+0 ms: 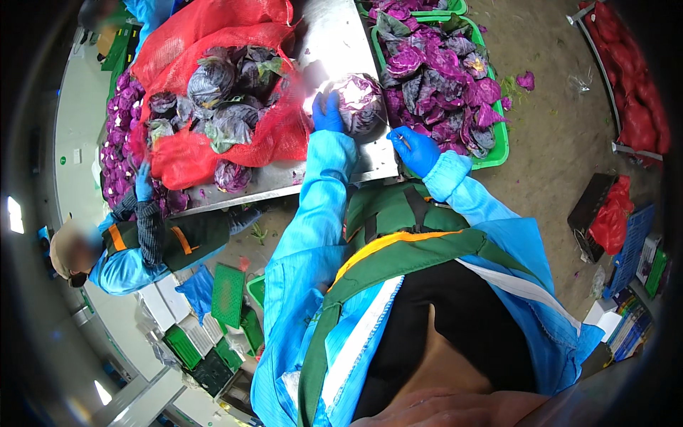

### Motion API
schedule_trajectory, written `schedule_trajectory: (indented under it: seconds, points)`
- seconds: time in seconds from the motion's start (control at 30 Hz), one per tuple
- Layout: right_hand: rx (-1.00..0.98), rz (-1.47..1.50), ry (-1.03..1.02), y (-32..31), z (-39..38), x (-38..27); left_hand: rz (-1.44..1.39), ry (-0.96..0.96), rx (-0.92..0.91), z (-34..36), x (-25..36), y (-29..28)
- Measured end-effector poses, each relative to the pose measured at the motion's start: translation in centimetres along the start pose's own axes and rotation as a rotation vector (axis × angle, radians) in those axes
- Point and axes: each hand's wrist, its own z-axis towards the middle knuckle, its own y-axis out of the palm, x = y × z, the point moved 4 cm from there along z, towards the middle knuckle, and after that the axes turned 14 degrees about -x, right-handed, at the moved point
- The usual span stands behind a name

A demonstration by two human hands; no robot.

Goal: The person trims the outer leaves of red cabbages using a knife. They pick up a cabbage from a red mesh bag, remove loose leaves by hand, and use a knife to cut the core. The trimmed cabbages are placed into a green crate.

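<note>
My left hand, in a blue glove, presses its fingers around the side of a red cabbage at the edge of the metal table. The cabbage's upper part looks pale and cut, with its darker leaves below. My right hand, also gloved in blue, is closed just off the table's corner, a little right of the cabbage. A small thin tool pokes out of its fingers; its kind is hard to make out. Left of my left hand, an opened red mesh sack holds several dark-leaved cabbages.
A green crate full of purple leaves stands right of the table. A loose cabbage lies near the table's front edge. At the left, a co-worker reaches toward a heap of purple cabbages. Filled red sacks lie far right.
</note>
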Motion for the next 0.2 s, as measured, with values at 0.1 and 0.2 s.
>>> schedule_trajectory:
  seconds: [0.1, 0.2]
  points:
    - [-0.099, -0.059, 0.095, 1.7, -3.0, 4.5, -0.1, 0.013, -0.042, 0.5, 0.5, 0.0]
    - [-0.088, 0.177, 0.051, 1.8, -5.6, 7.4, -0.176, -0.006, -0.057, 0.6, -0.4, -1.3]
